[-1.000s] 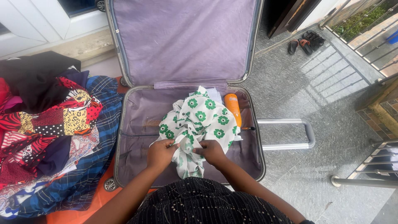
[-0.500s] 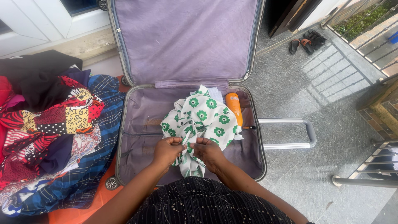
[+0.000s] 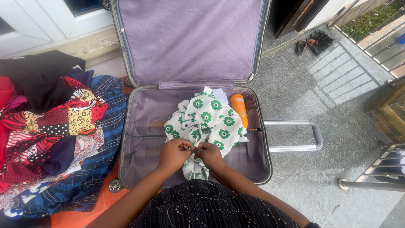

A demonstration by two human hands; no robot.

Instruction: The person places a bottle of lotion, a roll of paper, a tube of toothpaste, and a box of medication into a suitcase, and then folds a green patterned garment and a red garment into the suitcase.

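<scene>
Both forearms reach forward from the bottom of the view and meet over the near half of the open suitcase [image 3: 135,169]. The left hand [image 3: 174,154] is curled, its fingertips pinched shut on a fold of the white garment with green flowers [image 3: 205,122]. The right hand [image 3: 208,153] sits just beside it, knuckles up, fingers likewise closed on the same cloth — the two grips nearly touch. The garment lies crumpled in the middle of the suitcase's lower shell, on the purple lining, its near end bunched under the hands.

An orange bottle [image 3: 239,109] — a slim cylinder with a pale label patch near its top — lies lengthwise along the right wall of the shell, touching the garment's edge. To the left of the suitcase, a pile of patterned clothes [image 3: 55,135] rests on the floor. The lid [image 3: 190,42] stands upright.
</scene>
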